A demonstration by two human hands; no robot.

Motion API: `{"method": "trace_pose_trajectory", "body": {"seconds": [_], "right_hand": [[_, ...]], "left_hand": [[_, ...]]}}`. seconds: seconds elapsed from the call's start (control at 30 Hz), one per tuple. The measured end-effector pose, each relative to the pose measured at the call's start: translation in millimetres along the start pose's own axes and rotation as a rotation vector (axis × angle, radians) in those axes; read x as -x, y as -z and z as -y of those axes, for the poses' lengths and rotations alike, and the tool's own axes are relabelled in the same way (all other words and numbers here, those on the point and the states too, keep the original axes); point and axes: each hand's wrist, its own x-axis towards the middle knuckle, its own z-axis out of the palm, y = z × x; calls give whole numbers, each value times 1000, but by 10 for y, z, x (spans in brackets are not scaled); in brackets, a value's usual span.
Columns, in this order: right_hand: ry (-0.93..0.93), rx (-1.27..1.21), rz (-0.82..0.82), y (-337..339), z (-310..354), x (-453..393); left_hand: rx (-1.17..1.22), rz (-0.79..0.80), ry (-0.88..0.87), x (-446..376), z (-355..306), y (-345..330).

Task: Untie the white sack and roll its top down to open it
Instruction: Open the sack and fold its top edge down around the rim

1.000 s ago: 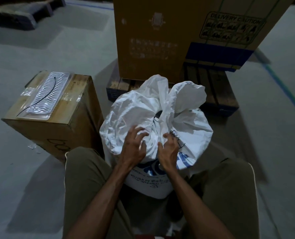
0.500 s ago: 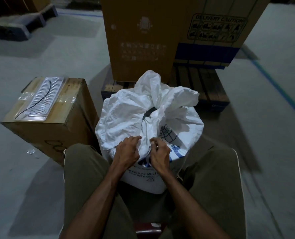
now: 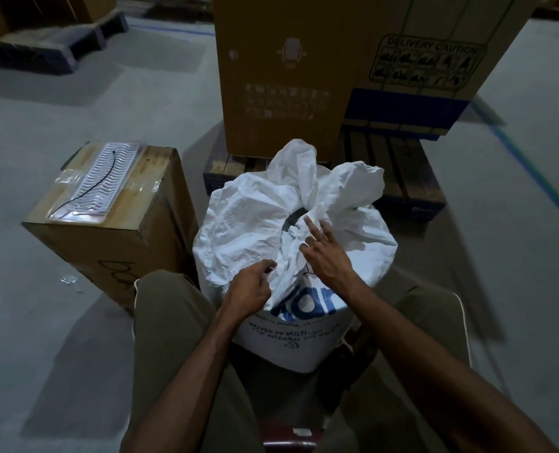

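Note:
The white sack (image 3: 248, 230) with blue lettering stands on the floor between my knees, its loose top crumpled and partly spread around a dark opening. My left hand (image 3: 250, 287) pinches a fold of the sack's near edge with curled fingers. My right hand (image 3: 323, 256) lies over the bunched cloth at the centre with its fingers straight and spread, fingertips near the opening. A thin dark string shows just below that hand's wrist.
A cardboard box (image 3: 108, 220) with a taped plastic pouch and a black cord on top stands to the left of the sack. Behind the sack a large carton (image 3: 304, 76) sits on a wooden pallet (image 3: 402, 178). Grey floor lies all around.
My right hand let go of the near fold, straightened its fingers and moved up toward the opening. My left hand stayed low on the near edge. The view tilted a little.

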Motion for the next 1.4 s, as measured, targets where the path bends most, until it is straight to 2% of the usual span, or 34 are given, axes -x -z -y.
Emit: {"method": "trace_pose_trajectory", "body": {"seconds": [0.07,0.17,0.23,0.3,0.4,0.47,0.53,0.6,0.67,0.7,0.8,0.9,1.0,1.13,1.27,1.4], "right_hand": [[40,-30,79,-20,-13,-7],[-22,-175,326,-18,36,-32],[-93,-321,469,16,105,-53],[-148,-436,540,3,133,-95],[-226,-709,677,37,51,-221],[-305,-898,662,28,-67,-277],[-412,-984,495,-81,-172,-295],[-488,-914,309,-215,-222,-309],[-540,-756,218,-267,-209,-374],[-521,-646,209,-284,-196,-405],[-280,-254,229,-362,-163,-450],[-234,-117,335,-412,-143,-483],[-206,-18,340,-415,-143,-514],[-162,44,329,-296,-121,-451],[-166,-113,331,-152,-197,-213],[-210,-221,375,76,-179,98]], "left_hand": [[-53,-17,-6,-36,-6,-8],[-130,-125,-40,-135,-72,38],[-193,-172,-130,-257,-107,85],[-243,-193,-242,-458,-115,128],[-341,-134,-379,-809,-135,190],[-405,-37,-412,-964,-105,183],[-478,38,-369,-1041,-10,137],[-520,52,-307,-1070,81,59],[-470,49,-246,-1094,90,-9],[-435,41,-225,-1112,82,-41],[-425,6,-221,-1152,71,-131],[-482,-18,-273,-1166,78,-175],[-530,-13,-287,-1122,62,-185],[-651,9,-353,-1037,26,-228],[-778,232,-395,-899,-114,-191],[-727,230,-371,-651,-246,-94]]}}
